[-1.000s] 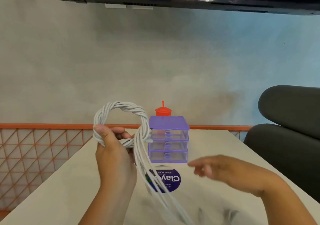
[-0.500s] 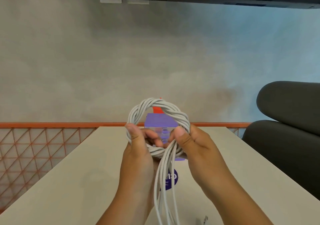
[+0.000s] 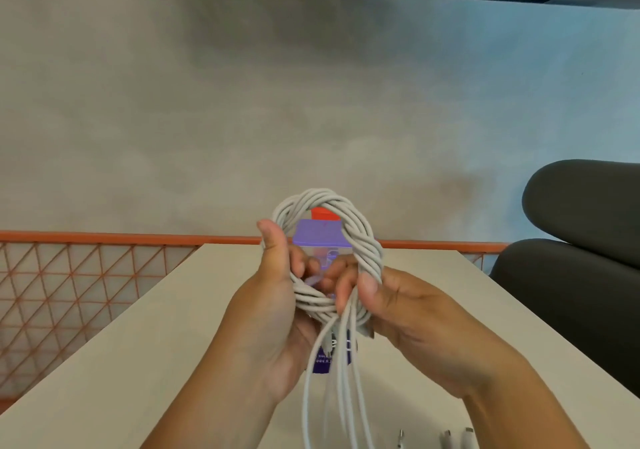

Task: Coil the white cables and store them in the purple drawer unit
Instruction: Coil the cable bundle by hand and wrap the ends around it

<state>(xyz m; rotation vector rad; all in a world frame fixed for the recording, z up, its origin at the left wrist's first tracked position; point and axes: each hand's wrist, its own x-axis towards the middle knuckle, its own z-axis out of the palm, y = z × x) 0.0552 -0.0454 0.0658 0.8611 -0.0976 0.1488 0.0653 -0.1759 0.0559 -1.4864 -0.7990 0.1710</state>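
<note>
The step in hand is the coiling. The white cables [image 3: 362, 237] are wound into a twisted ring held up above the table [image 3: 138, 362], and several loose tails [image 3: 341, 379] hang from it, so I judge the winding unfinished.

The left hand [image 3: 273, 313] grips the ring at about 9 o'clock, thumb laid up along the strands and fingers curled into the opening. The right hand [image 3: 415, 327] holds it at about 4 o'clock, thumb pressed on the bundle and fingers hooked into the opening from the other side. The tails leave the ring at 6 o'clock and drop out of view, and a few connector ends [image 3: 446, 440] show at 5 o'clock from the hands.

The next move probably calls for passing the tails round the ring while one hand pins the turns so they cannot spring loose. After that a hand must be freed for a drawer.

The purple drawer unit [image 3: 317, 235] stands at 12 o'clock, farther along the table, seen through the ring and partly hidden by fingers. I cannot tell whether its drawers are closed.

The cables are thin and pale grey-white. Several strands run together, twisted like rope into an oval taller than it is wide.
</note>
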